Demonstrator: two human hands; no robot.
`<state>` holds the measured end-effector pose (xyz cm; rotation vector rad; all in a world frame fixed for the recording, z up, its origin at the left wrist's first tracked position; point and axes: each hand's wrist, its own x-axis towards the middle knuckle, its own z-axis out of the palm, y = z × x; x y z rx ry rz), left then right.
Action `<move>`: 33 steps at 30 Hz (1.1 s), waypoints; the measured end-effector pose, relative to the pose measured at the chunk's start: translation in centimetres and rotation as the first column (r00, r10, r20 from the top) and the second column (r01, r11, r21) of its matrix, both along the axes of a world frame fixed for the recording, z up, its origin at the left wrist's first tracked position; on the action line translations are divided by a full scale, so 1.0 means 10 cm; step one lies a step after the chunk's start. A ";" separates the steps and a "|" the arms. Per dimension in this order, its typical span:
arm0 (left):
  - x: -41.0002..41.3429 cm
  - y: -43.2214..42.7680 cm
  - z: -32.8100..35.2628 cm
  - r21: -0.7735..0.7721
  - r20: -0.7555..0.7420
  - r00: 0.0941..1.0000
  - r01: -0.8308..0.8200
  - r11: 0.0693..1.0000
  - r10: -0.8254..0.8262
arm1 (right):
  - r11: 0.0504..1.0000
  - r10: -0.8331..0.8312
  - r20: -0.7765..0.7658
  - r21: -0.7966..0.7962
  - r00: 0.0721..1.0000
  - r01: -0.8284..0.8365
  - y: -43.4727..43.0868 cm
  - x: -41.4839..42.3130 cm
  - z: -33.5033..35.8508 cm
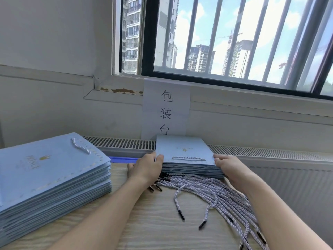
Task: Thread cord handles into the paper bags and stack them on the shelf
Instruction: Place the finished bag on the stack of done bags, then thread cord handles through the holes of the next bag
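A small stack of flat light-blue paper bags (183, 150) lies at the far edge of the wooden table; its top bag carries a threaded white cord handle (188, 158). My left hand (146, 168) grips the stack's near left corner, thumb on top. My right hand (228, 166) grips the near right corner the same way. A bundle of loose white twisted cords (216, 193) with black tips lies on the table just in front of the stack, between my forearms. A taller stack of blue bags (48, 177) with a cord handle on top stands at the left.
The wooden table (155, 230) runs to a radiator grille (122, 143) below a barred window. A paper sign (166, 109) hangs on the wall behind the small stack. A blue strip (122, 159) lies at the table's back edge.
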<state>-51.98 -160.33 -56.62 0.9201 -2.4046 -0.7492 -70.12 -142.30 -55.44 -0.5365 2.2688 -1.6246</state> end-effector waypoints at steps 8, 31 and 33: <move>-0.04 -0.03 -0.02 -0.005 0.046 0.999 -0.016 1.000 0.016 | 0.999 0.035 -0.080 0.036 0.996 -0.033 -0.05 -0.01 -0.06; 1.68 0.34 0.37 -0.682 -0.300 0.953 -0.181 0.708 -0.046 | 0.592 0.752 -0.439 0.777 0.492 -0.213 0.04 1.40 0.32; 1.96 0.17 0.20 -0.718 -0.233 0.957 -0.289 0.634 0.172 | 0.578 0.765 -0.441 0.792 0.470 -0.197 0.02 1.42 0.24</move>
